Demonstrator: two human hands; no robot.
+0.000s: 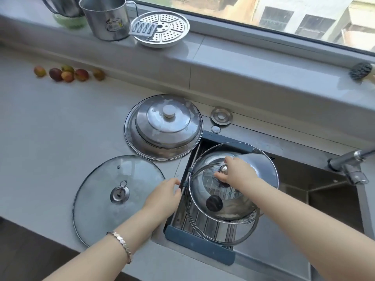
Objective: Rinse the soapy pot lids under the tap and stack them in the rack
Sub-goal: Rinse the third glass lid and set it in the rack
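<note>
1. Our right hand (236, 172) was over the rack (199, 247). Its thumb and fingers were pinched on the shiny metal knob (224, 169) of a glass lid (203, 185).
2. That lid lay tilted in the rack, overlapping a steel lid (263, 167) behind it and a lid with a black knob (214, 202) nearer to us. Where the rims crossed, we could not tell which rim belonged to which lid.
3. The rack sat across the left end of the sink (328, 201). The tap (350, 166) stood at the far right, well apart from the lids.
4. Our left hand (164, 196), with a bracelet (121, 244) on its wrist, was at the rack's left rail, fingers bent toward it. We could not tell whether they gripped the rail or only touched it.
5. On the counter (50, 138) a large glass lid with a ring handle (118, 197) lay flat just left of that hand.
6. Beyond it sat two stacked steel lids (164, 126), streaked with foam, the upper one with a white knob.
7. On the sill stood a steel mug (107, 19) and a perforated steamer plate (162, 29), and small fruits (69, 74) lined the counter.
</note>
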